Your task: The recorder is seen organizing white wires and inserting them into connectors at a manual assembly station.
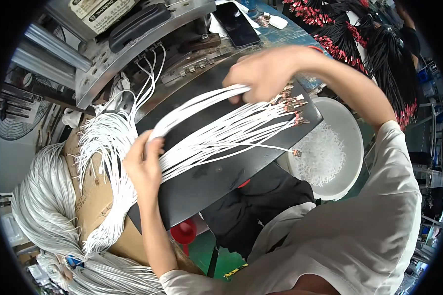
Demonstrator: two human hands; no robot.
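A bundle of white cables point(197, 104) arches between my two hands, raised above the black board. My right hand point(266, 73), slightly blurred, is closed around its far right end. At the other end my left hand point(145, 162) pinches the bundle between thumb and fingers. Beneath it, more white cables point(226, 133) lie across the black board point(202, 189), with bare metal-coloured connectors point(294, 104) grouped at the board's right end. One cable with its connector point(297, 153) strays apart toward the front. The ends inside my right hand are hidden.
A pale bucket point(357, 147) holding small clear pieces point(320, 152) stands right of the board. Thick white cable coils point(44, 196) hang at left. A metal machine point(147, 37) rises behind, with a dark phone point(236, 24) nearby. Black cables with red ends point(386, 69) lie far right.
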